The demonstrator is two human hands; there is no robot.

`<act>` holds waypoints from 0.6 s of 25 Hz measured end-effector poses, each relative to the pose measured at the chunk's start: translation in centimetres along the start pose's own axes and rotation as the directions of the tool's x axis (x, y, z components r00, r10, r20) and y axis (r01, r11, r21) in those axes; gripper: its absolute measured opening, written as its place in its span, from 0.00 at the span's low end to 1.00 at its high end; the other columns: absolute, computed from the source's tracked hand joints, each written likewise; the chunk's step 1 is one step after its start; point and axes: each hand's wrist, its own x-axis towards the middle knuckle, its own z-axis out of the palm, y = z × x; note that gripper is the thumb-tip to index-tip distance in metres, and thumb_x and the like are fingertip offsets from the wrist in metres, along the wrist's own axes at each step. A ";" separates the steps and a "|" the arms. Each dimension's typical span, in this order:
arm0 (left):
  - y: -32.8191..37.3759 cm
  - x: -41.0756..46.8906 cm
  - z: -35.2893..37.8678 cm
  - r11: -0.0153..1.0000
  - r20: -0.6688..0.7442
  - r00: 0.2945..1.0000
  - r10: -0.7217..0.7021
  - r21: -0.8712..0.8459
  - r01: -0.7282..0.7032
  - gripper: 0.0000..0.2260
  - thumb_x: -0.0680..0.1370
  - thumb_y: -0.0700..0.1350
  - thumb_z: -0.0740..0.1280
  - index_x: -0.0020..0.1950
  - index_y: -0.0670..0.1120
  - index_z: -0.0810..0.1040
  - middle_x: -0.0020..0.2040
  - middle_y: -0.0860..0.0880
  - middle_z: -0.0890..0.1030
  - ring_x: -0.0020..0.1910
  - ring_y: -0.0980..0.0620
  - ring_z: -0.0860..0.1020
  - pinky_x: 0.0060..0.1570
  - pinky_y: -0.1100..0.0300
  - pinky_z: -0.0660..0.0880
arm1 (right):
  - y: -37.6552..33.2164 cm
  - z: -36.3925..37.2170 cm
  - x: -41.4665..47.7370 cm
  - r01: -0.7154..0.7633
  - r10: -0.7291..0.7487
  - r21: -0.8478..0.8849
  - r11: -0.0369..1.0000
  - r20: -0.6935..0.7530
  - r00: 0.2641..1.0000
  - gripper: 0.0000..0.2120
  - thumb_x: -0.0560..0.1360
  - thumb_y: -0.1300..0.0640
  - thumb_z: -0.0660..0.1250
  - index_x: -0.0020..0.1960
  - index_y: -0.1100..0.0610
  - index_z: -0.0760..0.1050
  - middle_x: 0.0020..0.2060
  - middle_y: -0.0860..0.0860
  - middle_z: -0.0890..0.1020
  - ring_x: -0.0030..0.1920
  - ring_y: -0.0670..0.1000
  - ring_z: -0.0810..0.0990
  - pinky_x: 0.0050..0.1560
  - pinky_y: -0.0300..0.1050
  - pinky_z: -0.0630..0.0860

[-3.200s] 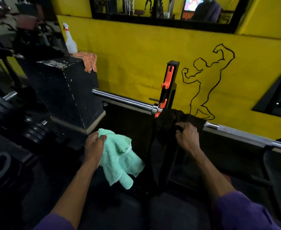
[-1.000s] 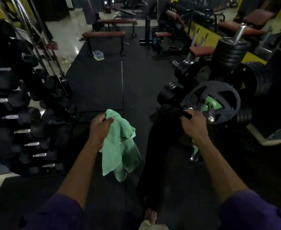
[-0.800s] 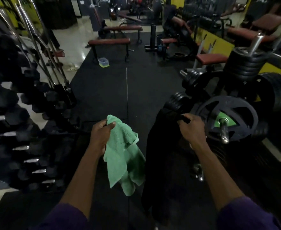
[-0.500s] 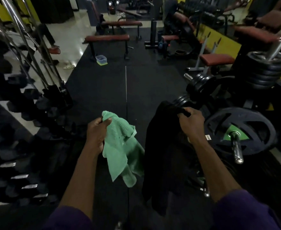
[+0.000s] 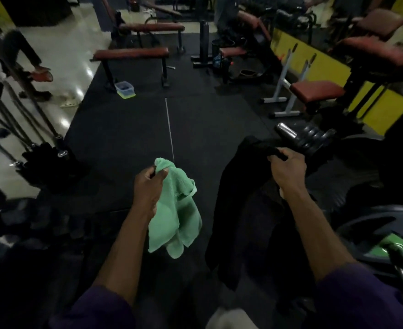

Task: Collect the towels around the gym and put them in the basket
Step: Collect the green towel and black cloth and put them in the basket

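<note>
Weight plates (image 5: 374,231) have slipped behind the right hand (image 5: 287,170), which grips a hanging black towel (image 5: 233,210); left hand (image 5: 148,188) grips a green towel (image 5: 179,219); a tub (image 5: 125,89) lies well ahead, leftward.

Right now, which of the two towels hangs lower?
The black towel in the right hand; it hangs lower than the green towel in the left hand.

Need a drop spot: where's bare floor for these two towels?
Free: floor mat straight ahead, between dumbbells left and weight plates right, up to the flat bench and plastic container. Crowded: right side, plates and benches.
</note>
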 end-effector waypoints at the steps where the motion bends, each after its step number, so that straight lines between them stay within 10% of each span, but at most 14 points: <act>1: 0.6 2.8 0.3 1.000 0.014 1.000 0.007 0.000 -0.007 0.03 0.76 0.44 0.71 0.44 0.49 0.85 0.43 0.47 0.85 0.44 0.46 0.83 0.53 0.41 0.80 | -0.2 1.9 1.8 -0.004 0.004 0.013 1.000 -0.007 1.000 0.09 0.74 0.57 0.71 0.40 0.44 0.81 0.33 0.39 0.85 0.36 0.38 0.84 0.34 0.32 0.78; 15: 7.9 43.2 12.0 0.996 0.092 0.994 0.057 0.061 -0.063 0.05 0.76 0.45 0.71 0.42 0.54 0.86 0.44 0.47 0.86 0.46 0.45 0.84 0.51 0.43 0.81 | -1.8 23.9 35.3 -0.084 0.089 0.094 0.992 -0.040 0.995 0.05 0.76 0.59 0.70 0.45 0.51 0.84 0.38 0.46 0.86 0.36 0.39 0.85 0.32 0.30 0.76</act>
